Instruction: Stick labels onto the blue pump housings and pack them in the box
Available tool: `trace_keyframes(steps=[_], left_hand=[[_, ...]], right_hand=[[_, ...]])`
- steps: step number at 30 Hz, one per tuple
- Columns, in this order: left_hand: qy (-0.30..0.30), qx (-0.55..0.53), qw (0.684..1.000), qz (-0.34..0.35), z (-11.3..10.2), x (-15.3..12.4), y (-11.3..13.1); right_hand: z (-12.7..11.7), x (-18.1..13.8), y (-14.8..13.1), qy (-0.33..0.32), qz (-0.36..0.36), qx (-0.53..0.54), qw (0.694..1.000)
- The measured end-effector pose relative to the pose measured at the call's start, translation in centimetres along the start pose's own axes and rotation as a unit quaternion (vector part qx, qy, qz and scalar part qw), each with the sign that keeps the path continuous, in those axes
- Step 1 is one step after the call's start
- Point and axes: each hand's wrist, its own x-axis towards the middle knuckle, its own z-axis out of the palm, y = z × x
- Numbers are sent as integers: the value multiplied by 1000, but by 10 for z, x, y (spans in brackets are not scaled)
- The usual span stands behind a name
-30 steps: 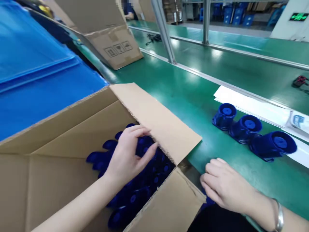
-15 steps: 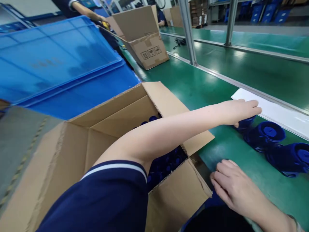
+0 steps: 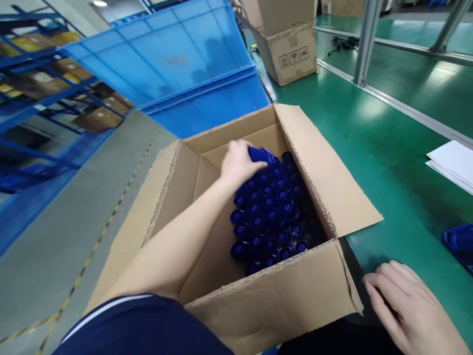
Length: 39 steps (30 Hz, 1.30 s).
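A glossy green tabletop (image 3: 388,153) runs along the right, with metal posts (image 3: 369,39) rising from its far rail, black cables (image 3: 343,43) beyond and white sheets (image 3: 454,162) near the right edge. A carton (image 3: 288,54) printed with handling marks stands at the back beside large blue plastic crates (image 3: 166,54). On the left, loaded shelving (image 3: 48,88) flanks a grey floor marked with striped tape (image 3: 101,231).

Inside the open cardboard box (image 3: 281,301), toward its far end, the left hand (image 3: 238,162) grips a blue plastic part (image 3: 260,155) between thumb and fingers. The part is shiny and deep blue. Below it, matching parts (image 3: 266,207) stand packed in rows, round ends up, each with a paler central disc.

The held part is blurred and partly covered by the hand; whether it touches the rows cannot be told. The right hand (image 3: 410,301) lies by the table edge, fingers curled, its palm hidden, so I cannot tell whether it holds anything. Another blue piece (image 3: 461,244) is cut off at the right.
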Motion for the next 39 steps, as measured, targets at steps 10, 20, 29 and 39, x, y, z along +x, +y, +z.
trace_keyframes(steps=[10,20,29,39], left_hand=[[-259,4,958,123,151,-55,48],[-254,55,952,161,217,-59,45],[-230,61,957,166,232,-59,38],[-232,62,958,158,150,-41,56]], right_hand=[[4,-4,10,2,-54,-68,996],[4,-8,12,3,-34,-46,998],[6,-10,12,-9,-28,-26,999],[3,-3,6,-16,-24,-24,999]])
